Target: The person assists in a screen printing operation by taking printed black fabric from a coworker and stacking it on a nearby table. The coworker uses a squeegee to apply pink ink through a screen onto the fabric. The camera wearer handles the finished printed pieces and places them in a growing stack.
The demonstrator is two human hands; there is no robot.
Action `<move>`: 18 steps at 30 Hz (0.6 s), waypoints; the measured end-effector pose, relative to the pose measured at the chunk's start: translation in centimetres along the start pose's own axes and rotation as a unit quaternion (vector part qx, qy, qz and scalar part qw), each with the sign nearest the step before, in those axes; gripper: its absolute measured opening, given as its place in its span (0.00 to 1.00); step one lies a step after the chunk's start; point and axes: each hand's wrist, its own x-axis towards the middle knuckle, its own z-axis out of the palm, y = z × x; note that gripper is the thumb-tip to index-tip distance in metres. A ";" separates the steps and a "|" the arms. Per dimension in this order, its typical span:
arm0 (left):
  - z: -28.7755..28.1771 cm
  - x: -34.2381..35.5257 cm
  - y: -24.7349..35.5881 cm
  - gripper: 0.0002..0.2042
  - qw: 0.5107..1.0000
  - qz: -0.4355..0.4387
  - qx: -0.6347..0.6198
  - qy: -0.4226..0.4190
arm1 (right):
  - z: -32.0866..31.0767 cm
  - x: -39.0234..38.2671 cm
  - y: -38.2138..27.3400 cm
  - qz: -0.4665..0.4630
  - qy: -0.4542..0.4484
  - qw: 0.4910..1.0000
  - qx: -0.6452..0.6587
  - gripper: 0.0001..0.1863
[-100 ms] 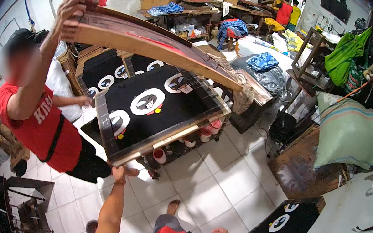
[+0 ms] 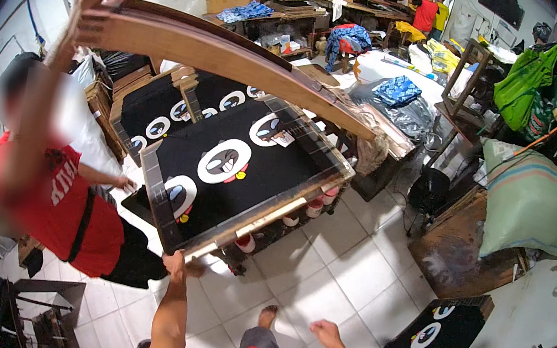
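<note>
At the near left corner of a wood-edged printing board point(image 2: 350, 174), my left hand point(image 2: 174, 263) is closed round the edge. Black fabric point(image 2: 286, 168) covers the board, with several white oval cartoon prints on it. Low in front of my body, my right hand point(image 2: 325, 331) hovers over the floor, its fingers loosely curled and nothing visible in them. Across the board's left side, a co-worker in a red shirt point(image 2: 87, 225) holds up one end of a wooden screen frame point(image 2: 217, 57). That frame slants above the board, its far end low on the right.
A second printed black board point(image 2: 444, 339) stands at the lower right. Red-stained pots point(image 2: 245, 242) sit under the near board's edge. A stuffed green sack point(image 2: 536, 205) rests on a wooden panel at right. Two people point(image 2: 424, 16) stand at the back.
The co-worker's raised hand has gone higher, tilting the screen frame up further. My right hand has moved forward and up a little. My left hand stays at the board's corner.
</note>
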 end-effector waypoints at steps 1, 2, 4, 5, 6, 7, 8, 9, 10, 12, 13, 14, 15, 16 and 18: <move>0.0 0.6 1.2 0.26 0.998 -0.050 0.038 0.004 | 1.9 2.7 -2.9 -0.043 -0.026 0.999 0.016 0.06; 0.2 1.4 2.0 0.26 0.992 -0.100 0.075 0.015 | 4.2 5.8 -6.0 -0.064 -0.056 0.990 0.109 0.07; -0.8 3.5 1.8 0.24 0.994 -0.091 0.055 -0.015 | 7.5 11.3 -12.2 -0.164 -0.144 0.971 0.095 0.09; -0.4 4.2 1.0 0.22 0.991 -0.101 -0.082 -0.039 | 9.3 13.9 -14.8 -0.174 -0.151 0.968 0.105 0.10; -0.1 5.1 0.3 0.21 0.970 -0.095 -0.219 -0.056 | 11.5 16.6 -17.6 -0.143 -0.121 0.979 0.077 0.11; -1.2 5.7 -1.3 0.18 0.969 0.045 -0.195 -0.143 | 13.5 19.1 -20.1 -0.112 -0.092 0.989 0.041 0.11; -1.5 6.7 -1.3 0.15 0.964 0.055 -0.149 -0.213 | 15.0 21.0 -22.0 -0.092 -0.049 0.994 0.034 0.12; -2.1 7.3 -1.0 0.13 0.968 0.022 -0.126 -0.214 | 16.6 22.6 -23.8 -0.075 0.023 0.997 0.021 0.13; -2.7 8.1 0.1 0.10 0.969 -0.138 -0.082 -0.190 | 17.4 23.9 -25.3 -0.051 0.052 0.997 0.029 0.14; -5.4 6.6 0.8 0.11 0.958 -0.097 -0.156 -0.223 | 18.0 25.3 -27.2 -0.015 -0.018 0.944 0.328 0.14; -6.4 6.2 1.8 0.11 0.944 -0.096 -0.194 -0.250 | 17.9 25.9 -27.8 0.054 -0.022 0.913 0.403 0.17; -7.2 5.6 2.4 0.11 0.928 -0.088 -0.234 -0.277 | 17.7 26.2 -27.7 0.053 -0.063 0.865 0.496 0.24; -8.3 5.0 2.9 0.11 0.922 -0.057 -0.229 -0.307 | 17.8 26.5 -27.7 0.006 -0.076 0.842 0.533 0.25; -9.5 4.3 3.2 0.10 0.913 -0.022 -0.227 -0.338 | 17.9 27.1 -28.1 -0.035 -0.083 0.817 0.569 0.27; -9.6 3.0 4.1 0.10 0.912 0.000 -0.233 -0.338 | 17.6 28.2 -28.6 -0.011 -0.210 0.718 0.664 0.21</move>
